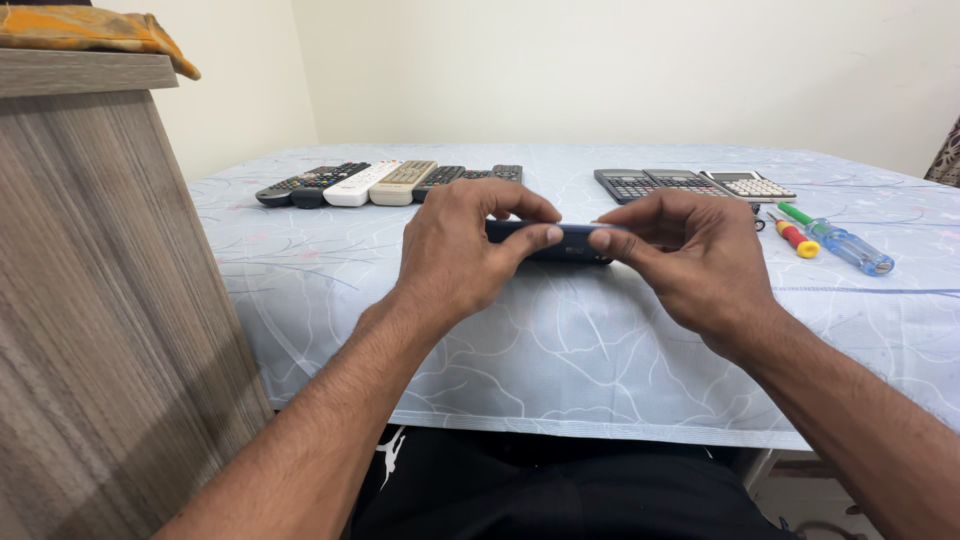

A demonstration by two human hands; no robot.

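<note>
At centre frame, just above the tabletop (560, 350), left hand (460, 250) and right hand (690, 255) each keep a grip clamped on one end of a dark blue remote (565, 240), held level, with remotes (390, 182), calculators (690, 184) and screwdrivers (830, 238) ranged behind.
</note>
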